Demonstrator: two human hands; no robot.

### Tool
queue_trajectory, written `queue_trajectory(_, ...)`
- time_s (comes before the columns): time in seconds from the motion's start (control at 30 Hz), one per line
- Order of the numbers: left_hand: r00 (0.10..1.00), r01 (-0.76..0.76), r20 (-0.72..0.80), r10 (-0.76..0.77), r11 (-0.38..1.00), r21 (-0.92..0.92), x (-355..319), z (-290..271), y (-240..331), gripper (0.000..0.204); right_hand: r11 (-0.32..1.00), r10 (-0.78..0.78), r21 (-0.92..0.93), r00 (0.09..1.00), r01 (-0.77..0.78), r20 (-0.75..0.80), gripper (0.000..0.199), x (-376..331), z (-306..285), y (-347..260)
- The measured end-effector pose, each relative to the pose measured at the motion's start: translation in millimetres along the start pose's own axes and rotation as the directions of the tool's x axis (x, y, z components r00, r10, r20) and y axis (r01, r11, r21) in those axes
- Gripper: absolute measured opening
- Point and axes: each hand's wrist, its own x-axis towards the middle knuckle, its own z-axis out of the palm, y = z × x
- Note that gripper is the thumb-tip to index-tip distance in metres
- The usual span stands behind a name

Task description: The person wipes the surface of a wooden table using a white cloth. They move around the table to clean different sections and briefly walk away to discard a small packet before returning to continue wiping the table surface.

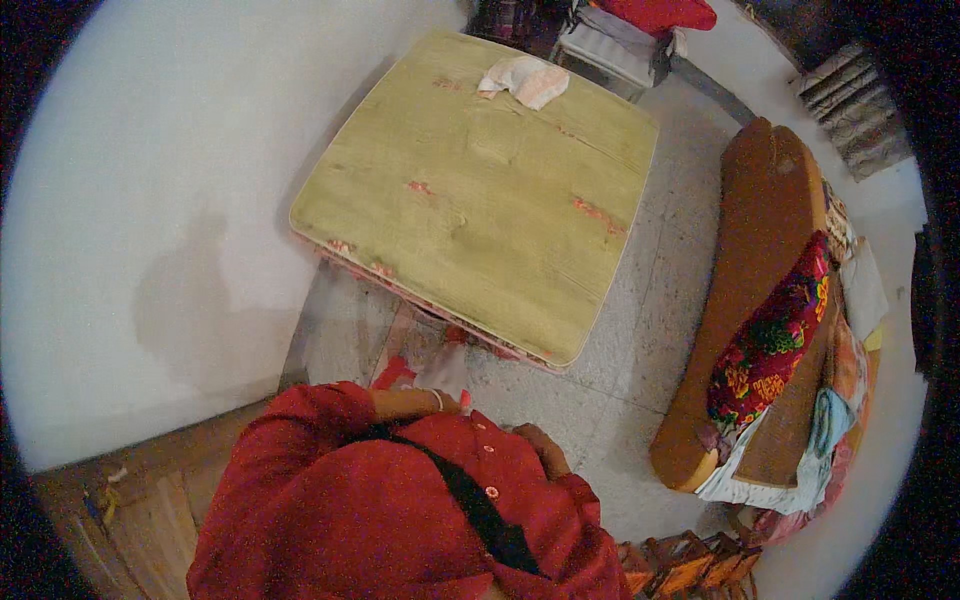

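Observation:
My left hand (452, 404), with a pale bangle at the wrist, is close against the front of my red buttoned shirt (330, 500). A small bright red bit shows at its fingertips; I cannot make out whether it is held. My right hand (538, 437) is low at my other side, near the shirt's hem, its fingers hidden. Ahead of both hands lies a yellow-green mattress (500, 220) with worn reddish patches. A crumpled white and peach cloth (527, 80) rests on its far end. Something red (394, 372) shows on the floor by the mattress's near edge.
A white wall (150, 200) runs along the left. On the right stands a brown padded piece (750, 220) with a floral maroon cushion (770, 340) and heaped cloths. Grey tiled floor (610, 400) lies between. A wooden door (160, 510) is at lower left, a white stand (610, 50) at the back.

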Motion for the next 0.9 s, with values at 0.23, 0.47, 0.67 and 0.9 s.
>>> queue_trajectory(0.23, 0.999, -0.032, -0.011, 0.032, 0.999, -0.025, -6.0, -36.4, -35.0, 0.034, 0.966, 0.096, 0.212, 0.964, -0.151, 0.248, 0.035, 9.1, -47.9, -44.8)
queue_trajectory(0.47, 0.995, 0.056, -0.084, -0.060, 0.998, -0.041, -39.7, -37.1, -49.9, 0.035, 0.883, -0.287, 0.469, 0.803, 0.011, 0.522, 0.036, 3.9, -118.0, -134.4)
queue_trajectory(0.67, 0.979, 0.129, -0.147, -0.139, 0.988, -0.080, -58.3, -29.2, -38.8, 0.035, 0.949, -0.313, 0.204, 0.761, 0.239, 0.568, 0.035, 50.3, -81.9, -158.9)
queue_trajectory(0.9, 0.975, 0.185, -0.114, -0.193, 0.979, -0.082, -83.2, -28.6, -84.2, 0.036, 0.949, -0.311, 0.171, 0.875, 0.265, 0.371, 0.034, 84.7, -4.1, -154.5)
